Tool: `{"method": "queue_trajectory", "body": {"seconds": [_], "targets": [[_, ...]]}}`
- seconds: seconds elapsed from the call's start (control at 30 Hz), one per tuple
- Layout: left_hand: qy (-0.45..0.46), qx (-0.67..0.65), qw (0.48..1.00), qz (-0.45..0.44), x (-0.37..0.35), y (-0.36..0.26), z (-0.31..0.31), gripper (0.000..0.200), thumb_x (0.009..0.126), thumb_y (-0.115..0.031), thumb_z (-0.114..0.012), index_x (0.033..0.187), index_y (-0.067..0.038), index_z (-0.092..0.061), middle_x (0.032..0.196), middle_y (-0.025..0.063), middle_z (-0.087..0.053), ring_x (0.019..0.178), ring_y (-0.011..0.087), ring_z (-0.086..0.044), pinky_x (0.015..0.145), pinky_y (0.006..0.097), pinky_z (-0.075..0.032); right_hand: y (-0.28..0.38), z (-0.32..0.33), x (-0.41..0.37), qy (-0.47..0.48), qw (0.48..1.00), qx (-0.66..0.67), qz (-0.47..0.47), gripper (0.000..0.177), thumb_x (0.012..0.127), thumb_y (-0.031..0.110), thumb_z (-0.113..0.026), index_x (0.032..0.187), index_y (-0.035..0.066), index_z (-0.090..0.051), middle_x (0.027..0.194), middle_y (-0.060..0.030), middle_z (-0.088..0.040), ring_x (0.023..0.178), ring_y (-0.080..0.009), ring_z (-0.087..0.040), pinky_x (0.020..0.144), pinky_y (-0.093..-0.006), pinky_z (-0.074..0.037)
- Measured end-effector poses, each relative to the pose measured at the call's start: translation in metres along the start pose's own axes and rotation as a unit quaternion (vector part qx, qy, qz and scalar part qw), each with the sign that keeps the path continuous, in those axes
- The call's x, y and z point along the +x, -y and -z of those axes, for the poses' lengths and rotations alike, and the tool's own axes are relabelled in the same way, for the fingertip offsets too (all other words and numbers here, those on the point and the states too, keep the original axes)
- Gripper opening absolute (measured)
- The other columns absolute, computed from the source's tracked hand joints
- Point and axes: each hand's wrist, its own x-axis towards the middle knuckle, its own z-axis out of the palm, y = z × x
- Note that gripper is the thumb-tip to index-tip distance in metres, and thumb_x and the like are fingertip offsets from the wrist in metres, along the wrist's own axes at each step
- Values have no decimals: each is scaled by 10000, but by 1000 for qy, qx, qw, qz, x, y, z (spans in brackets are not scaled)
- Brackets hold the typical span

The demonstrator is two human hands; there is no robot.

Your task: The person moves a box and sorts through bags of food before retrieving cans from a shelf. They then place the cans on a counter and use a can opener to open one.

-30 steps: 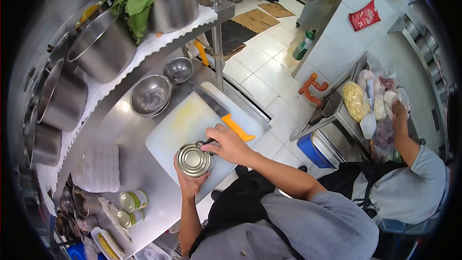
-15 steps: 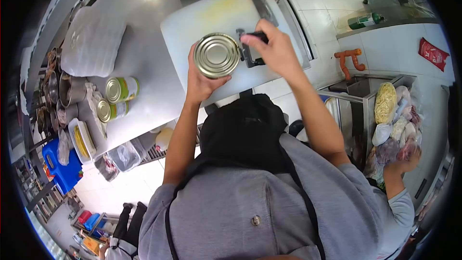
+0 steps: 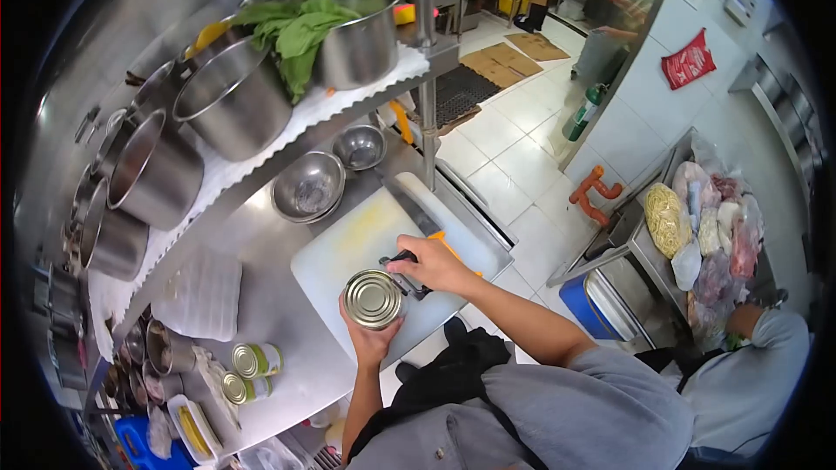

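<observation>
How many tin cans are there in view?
3. One can is in the left grip; a second can and third can sit side by side on the metal counter. Others may be hidden.

Can lid (image 3: 374,299): glossy, ridged metal. Cutting board (image 3: 335,254): matt plastic. Counter (image 3: 277,296): smooth, shiny metal. Apron (image 3: 460,367): dull cloth.

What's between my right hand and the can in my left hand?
In the head view, a black-handled can opener, gripped by your right hand, sits there, its head at or right beside the rim of the can.
</observation>
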Motion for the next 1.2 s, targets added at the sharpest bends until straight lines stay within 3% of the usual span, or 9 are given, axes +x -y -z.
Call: {"method": "queue_trajectory", "body": {"seconds": [0.3, 0.37, 0.53, 0.73, 0.9, 1.03, 1.07, 1.13, 1.2], "targets": [[-33, -70, 996, 46, -4, -1, -7, 1133, 602, -63, -897, 1469, 20, -172, 1336, 157, -455, 1242, 265, -474, 1085, 387, -362, 8, -7, -16, -54, 992, -104, 43, 347, 869, 316, -736, 907, 36, -536, 750, -143, -568, 731, -298, -563, 648, -414, -437], [-34, -27, 998, 48, -6, 9, -5, 1146, 595, -55, -898, 1475, 17, -168, 1348, 161, -447, 1248, 273, -472, 1094, 388, -355, -3, 1, -3, 21, 999, 3, -49, 344, 869, 311, -739, 897, 29, -544, 724, -135, -577, 676, -261, -550, 632, -402, -428], [-60, -35, 996, 48, -9, 9, -5, 1203, 576, -45, -909, 1497, 8, -136, 1399, 163, -408, 1276, 282, -460, 1099, 387, -359, -11, 8, 16, 28, 999, 33, 0, 383, 853, 327, -758, 860, 19, -530, 740, -140, -608, 667, -238, -562, 623, -377, -432], [122, -69, 988, 64, 20, -10, 25, 1245, 530, -35, -936, 1494, -4, -149, 1375, 159, -468, 1276, 267, -491, 1074, 392, -417, -8, 13, 27, 68, 989, -17, 127, 374, 859, 329, -750, 854, 29, -526, 724, -148, -579, 674, -309, -572, 633, -402, -436], [114, -70, 991, 19, 29, 7, 19, 1163, 520, -159, -921, 1448, 2, -241, 1358, 157, -502, 1243, 274, -528, 1065, 431, -431, -4, 1, -5, -4, 990, -89, 106, 321, 837, 326, -753, 899, 75, -563, 913, -161, -565, 867, -364, -569, 720, -442, -449], [87, -32, 995, 25, 25, 5, 22, 1154, 547, -188, -937, 1455, 21, -256, 1352, 166, -508, 1270, 272, -505, 1086, 404, -398, -16, 5, 13, 40, 999, -13, 19, 245, 872, 224, -734, 887, 37, -577, 799, -61, -492, 740, -161, -483, 661, -323, -428], [78, -12, 997, 26, 24, 5, 22, 1169, 534, -186, -946, 1455, 21, -255, 1353, 163, -508, 1264, 266, -507, 1087, 401, -397, -29, -2, 19, -9, 997, 14, 77, 340, 829, 298, -760, 846, 27, -556, 734, -154, -578, 658, -286, -538, 628, -394, -444], [70, 18, 997, 30, 26, 4, 21, 1185, 521, -183, -954, 1456, 21, -254, 1353, 160, -508, 1258, 259, -510, 1088, 399, -395, 0, 8, 18, 31, 999, -23, -34, 362, 831, 314, -758, 863, 18, -551, 728, -168, -576, 660, -311, -535, 625, -403, -439], [76, -31, 996, 37, 23, 2, 17, 1196, 513, -163, -959, 1458, 20, -248, 1349, 155, -510, 1251, 255, -513, 1088, 393, -395, 10, 12, 15, 33, 998, -55, -19, 380, 831, 325, -757, 888, 13, -547, 725, -179, -577, 679, -336, -539, 634, -421, -434]]}}
